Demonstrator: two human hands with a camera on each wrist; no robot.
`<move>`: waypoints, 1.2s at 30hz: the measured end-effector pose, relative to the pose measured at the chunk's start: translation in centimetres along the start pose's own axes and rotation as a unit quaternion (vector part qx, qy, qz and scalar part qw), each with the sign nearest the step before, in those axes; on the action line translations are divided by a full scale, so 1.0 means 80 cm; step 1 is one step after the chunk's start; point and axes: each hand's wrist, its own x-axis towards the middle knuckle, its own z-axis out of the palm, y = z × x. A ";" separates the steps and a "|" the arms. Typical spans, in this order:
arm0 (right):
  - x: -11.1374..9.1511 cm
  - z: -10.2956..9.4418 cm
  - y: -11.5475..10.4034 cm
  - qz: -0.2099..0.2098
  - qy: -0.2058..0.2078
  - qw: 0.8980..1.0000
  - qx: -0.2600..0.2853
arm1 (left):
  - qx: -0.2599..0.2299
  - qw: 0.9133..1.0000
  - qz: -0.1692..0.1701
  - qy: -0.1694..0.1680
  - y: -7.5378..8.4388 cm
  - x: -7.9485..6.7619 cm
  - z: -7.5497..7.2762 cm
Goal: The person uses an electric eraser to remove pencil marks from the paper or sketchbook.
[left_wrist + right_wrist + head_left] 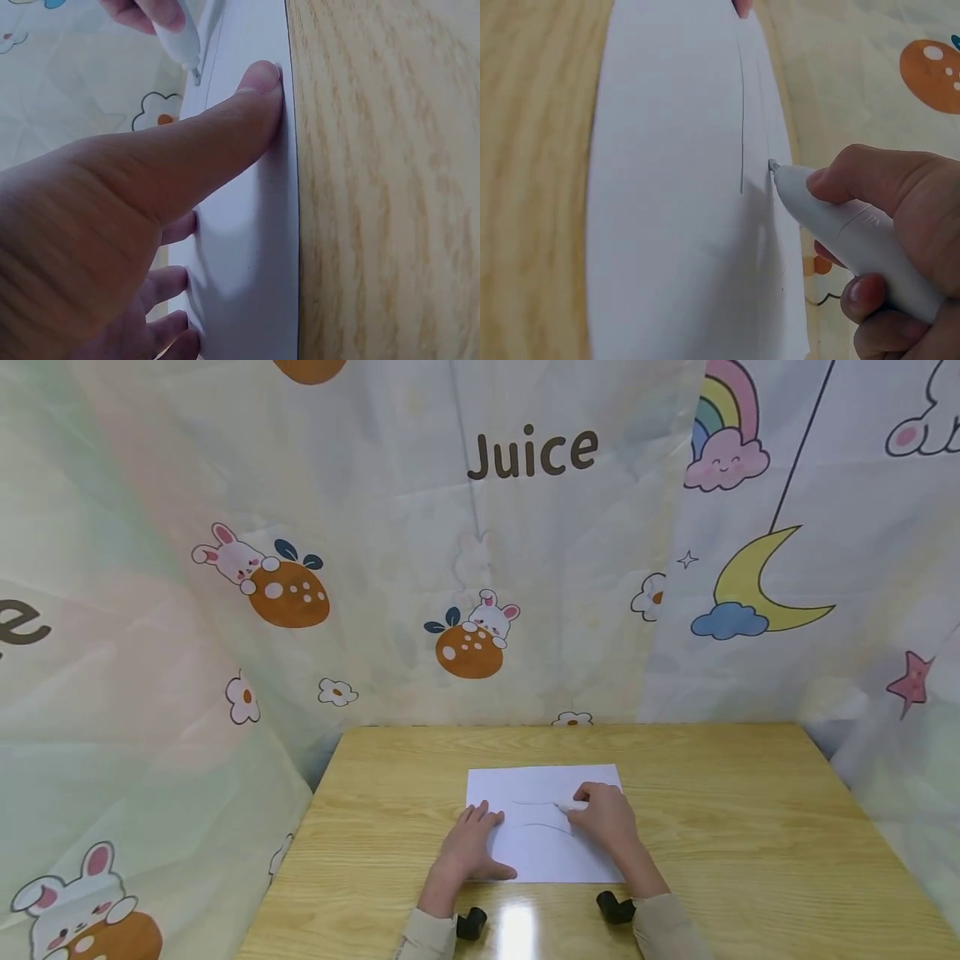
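Observation:
A white sheet of paper point(555, 860) lies on the wooden table and bears two thin, dark, curved lines, one above the other. My right hand point(609, 817) grips a thick white pen point(855, 232) with a grey tip. In the right wrist view, that tip meets the paper at the end of the upper line. On the sheet's left part rests my left hand point(468, 843), fingers spread and thumb near the front edge. The left wrist view shows the left thumb point(217, 135) extended along the paper, with the pen's tip beyond it.
The wooden table point(375, 827) extends around the paper on all sides. Behind it and at the sides hangs a pale printed cloth point(390, 610) with rabbits, flowers and a moon. A black fitting sits at each wrist beside the beige sleeves.

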 end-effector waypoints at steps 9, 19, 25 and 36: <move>0.002 0.001 0.002 -0.011 -0.005 1.000 -0.013 | -0.004 1.000 -0.005 0.005 -0.001 0.000 0.006; 0.011 -0.002 0.003 -0.026 -0.032 0.998 -0.037 | -0.011 1.000 -0.002 0.008 -0.002 0.001 0.011; 0.010 -0.003 0.001 -0.033 -0.037 0.998 -0.033 | 0.000 1.000 -0.005 0.003 -0.004 0.000 0.008; 0.008 0.003 0.003 -0.029 -0.014 0.999 -0.025 | -0.003 1.000 -0.008 -0.001 -0.002 0.004 0.004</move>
